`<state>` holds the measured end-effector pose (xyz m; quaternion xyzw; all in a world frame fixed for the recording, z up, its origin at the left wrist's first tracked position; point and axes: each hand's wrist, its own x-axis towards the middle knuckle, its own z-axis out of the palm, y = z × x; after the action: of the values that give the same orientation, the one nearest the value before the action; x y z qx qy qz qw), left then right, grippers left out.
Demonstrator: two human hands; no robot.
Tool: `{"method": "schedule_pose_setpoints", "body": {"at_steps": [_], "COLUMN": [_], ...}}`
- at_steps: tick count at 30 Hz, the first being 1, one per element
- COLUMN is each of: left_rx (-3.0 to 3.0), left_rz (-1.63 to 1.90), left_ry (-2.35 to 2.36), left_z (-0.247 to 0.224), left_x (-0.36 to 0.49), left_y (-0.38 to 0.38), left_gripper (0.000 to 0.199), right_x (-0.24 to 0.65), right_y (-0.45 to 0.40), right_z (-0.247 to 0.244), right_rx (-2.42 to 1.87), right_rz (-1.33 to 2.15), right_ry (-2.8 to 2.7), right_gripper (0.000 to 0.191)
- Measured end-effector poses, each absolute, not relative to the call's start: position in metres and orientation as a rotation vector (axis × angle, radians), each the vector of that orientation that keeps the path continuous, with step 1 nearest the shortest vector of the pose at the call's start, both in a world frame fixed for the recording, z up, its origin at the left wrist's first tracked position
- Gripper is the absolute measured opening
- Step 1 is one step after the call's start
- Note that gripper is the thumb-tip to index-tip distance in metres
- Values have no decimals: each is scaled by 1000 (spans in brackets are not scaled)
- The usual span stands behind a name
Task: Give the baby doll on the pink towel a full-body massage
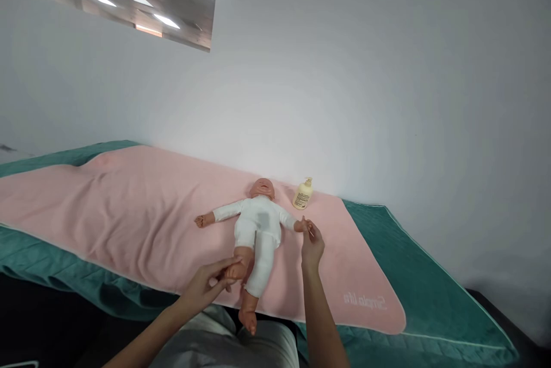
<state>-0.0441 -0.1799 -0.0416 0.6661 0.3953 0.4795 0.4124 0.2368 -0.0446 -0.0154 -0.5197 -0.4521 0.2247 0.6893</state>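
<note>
A baby doll (262, 221) with a white cloth body lies on its back on a pink blanket (172, 213), its head toward the wall. My left hand (213, 282) is closed round the doll's foot on the left, and that leg is bent up at the knee. The doll's other leg stretches toward me, its foot past the blanket's near edge. On the right, my right hand (313, 241) pinches the doll's small hand between thumb and fingers. The doll's other arm reaches out to the left, untouched.
A pale yellow pump bottle (302, 194) stands on the blanket, right of the doll's head. Green quilted cloth (387, 247) shows beneath the blanket. A white wall (344, 81) rises behind, with an opening (142, 0) at upper left. My lap (232, 339) is at the near edge.
</note>
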Motion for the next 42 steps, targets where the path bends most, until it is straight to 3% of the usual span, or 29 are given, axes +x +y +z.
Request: {"method": "schedule_pose_setpoints", "body": {"at_steps": [5, 15, 19, 25, 34, 38, 42], "left_rx": [1785, 1855, 1795, 1693, 1452, 1394, 1391], "left_rz": [1122, 996, 1046, 1184, 1406, 1444, 1466], "left_ry": [1038, 1028, 1039, 1032, 1065, 999, 947], "left_z": [-72, -122, -126, -103, -27, -6, 0], "left_x": [-57, -61, -59, -55, -34, -22, -15], "left_y": [-205, -216, -217, -206, -146, -118, -104], "left_gripper": [40, 40, 37, 37, 54, 58, 60], "right_x": [270, 277, 273, 255, 185, 159, 148], "right_y": [-39, -26, -34, -45, -60, -69, -73], "right_z": [-48, -69, -62, -33, 24, 22, 10], "right_rx": [-1209, -1234, -1261, -1294, -1138, -1077, -1072], "right_rz": [594, 721, 678, 581, 384, 317, 285], "right_ry": [-704, -547, -584, -688, -1259, -1543, -1654], "right_gripper": [70, 52, 54, 61, 36, 26, 29]}}
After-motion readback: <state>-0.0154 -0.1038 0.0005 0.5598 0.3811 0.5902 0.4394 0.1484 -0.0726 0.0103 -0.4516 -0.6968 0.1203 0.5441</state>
